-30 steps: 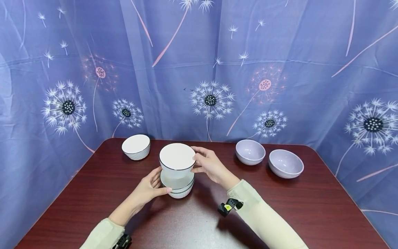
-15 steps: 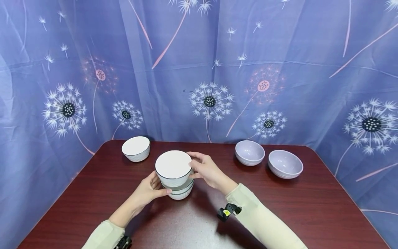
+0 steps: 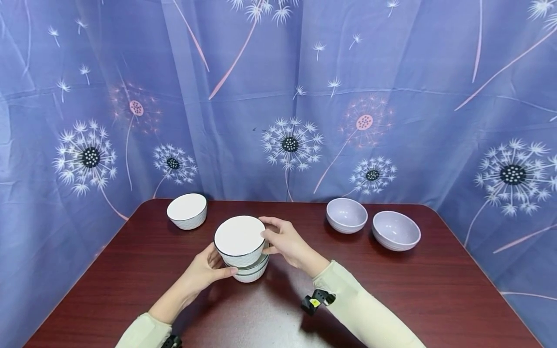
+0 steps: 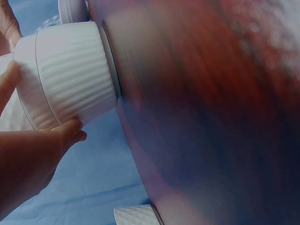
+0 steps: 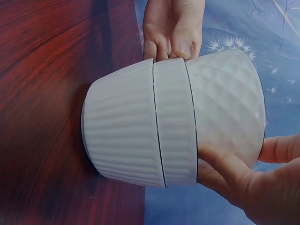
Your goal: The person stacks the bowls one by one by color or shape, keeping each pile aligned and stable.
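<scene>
A white bowl with a dark rim and diamond-textured wall (image 3: 239, 237) sits at the top of a stack, slightly tilted and partly inside the bowl below. My right hand (image 3: 289, 244) grips it by its right side, thumb at the rim and fingers on the wall. Under it, two nested white ribbed bowls (image 5: 126, 124) stand on the table. My left hand (image 3: 197, 273) holds these lower bowls from the left, with its thumb (image 5: 183, 44) near the upper rim. The inside of the lower bowls is hidden by the top one.
Another white textured bowl (image 3: 187, 211) stands at the back left of the dark red table (image 3: 374, 299). Two pale lavender bowls, one nearer the middle (image 3: 346, 216) and one farther right (image 3: 396, 231), stand at the back right. A blue dandelion-print curtain (image 3: 243, 145) hangs behind.
The right hand has brought the top bowl down and slightly left, onto the ribbed bowls. My left hand stays at the lower stack. The head view has shifted slightly.
</scene>
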`<state>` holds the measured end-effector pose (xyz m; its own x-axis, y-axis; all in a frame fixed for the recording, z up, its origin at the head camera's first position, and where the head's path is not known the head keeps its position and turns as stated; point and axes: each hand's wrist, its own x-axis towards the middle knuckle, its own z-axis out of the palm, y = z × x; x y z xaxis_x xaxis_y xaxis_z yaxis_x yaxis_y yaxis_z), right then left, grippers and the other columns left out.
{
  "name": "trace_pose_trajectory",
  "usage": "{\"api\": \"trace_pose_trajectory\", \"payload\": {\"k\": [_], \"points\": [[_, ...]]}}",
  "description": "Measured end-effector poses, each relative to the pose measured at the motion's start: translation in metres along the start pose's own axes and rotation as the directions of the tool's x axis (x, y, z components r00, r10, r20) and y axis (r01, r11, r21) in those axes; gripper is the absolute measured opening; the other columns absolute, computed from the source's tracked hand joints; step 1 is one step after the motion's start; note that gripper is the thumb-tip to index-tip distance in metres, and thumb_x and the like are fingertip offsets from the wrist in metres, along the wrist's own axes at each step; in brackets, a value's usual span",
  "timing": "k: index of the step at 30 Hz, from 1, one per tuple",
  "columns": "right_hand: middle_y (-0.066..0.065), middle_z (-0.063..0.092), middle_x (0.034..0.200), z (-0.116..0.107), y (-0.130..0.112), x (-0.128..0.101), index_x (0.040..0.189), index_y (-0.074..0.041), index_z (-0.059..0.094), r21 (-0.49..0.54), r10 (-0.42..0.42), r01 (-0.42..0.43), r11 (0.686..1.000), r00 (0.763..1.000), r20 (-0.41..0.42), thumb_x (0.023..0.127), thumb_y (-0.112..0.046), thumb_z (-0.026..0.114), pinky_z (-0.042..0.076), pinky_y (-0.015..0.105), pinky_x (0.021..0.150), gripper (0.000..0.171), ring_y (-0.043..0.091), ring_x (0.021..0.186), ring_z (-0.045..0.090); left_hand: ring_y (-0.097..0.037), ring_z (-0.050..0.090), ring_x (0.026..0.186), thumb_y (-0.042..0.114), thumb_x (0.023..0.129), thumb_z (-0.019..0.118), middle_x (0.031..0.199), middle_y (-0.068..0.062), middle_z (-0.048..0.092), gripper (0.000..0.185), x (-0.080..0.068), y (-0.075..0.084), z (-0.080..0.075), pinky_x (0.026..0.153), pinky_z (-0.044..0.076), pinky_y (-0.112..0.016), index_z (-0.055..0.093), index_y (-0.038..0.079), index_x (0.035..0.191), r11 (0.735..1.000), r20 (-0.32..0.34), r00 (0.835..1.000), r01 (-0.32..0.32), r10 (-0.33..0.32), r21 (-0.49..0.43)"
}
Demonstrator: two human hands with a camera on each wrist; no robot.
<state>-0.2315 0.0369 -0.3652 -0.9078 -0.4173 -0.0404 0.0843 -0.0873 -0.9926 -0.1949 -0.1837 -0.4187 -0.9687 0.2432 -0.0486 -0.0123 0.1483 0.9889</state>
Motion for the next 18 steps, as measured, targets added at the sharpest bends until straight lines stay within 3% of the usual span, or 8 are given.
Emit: {"api": "trace_pose_trajectory", "payload": {"k": [18], "points": [[0.025,0.046,0.120,0.0012,-0.0014,-0.0018,0.129,0.003,0.038,-0.039,-0.005,0.004,0.999,0.999,-0.036,0.087,0.001,0.047,0.049,0.048,0.075,0.044,0.028,0.100,0.052,-0.020,0.024,0.129,0.014,0.068,0.076,0.140,-0.007,0.030,0.088,0.0004,-0.0013,-0.0002,0.105,0.023,-0.037,0.023,0.014,0.138,0.999,0.007,0.999,-0.037,0.037,-0.009]]}}
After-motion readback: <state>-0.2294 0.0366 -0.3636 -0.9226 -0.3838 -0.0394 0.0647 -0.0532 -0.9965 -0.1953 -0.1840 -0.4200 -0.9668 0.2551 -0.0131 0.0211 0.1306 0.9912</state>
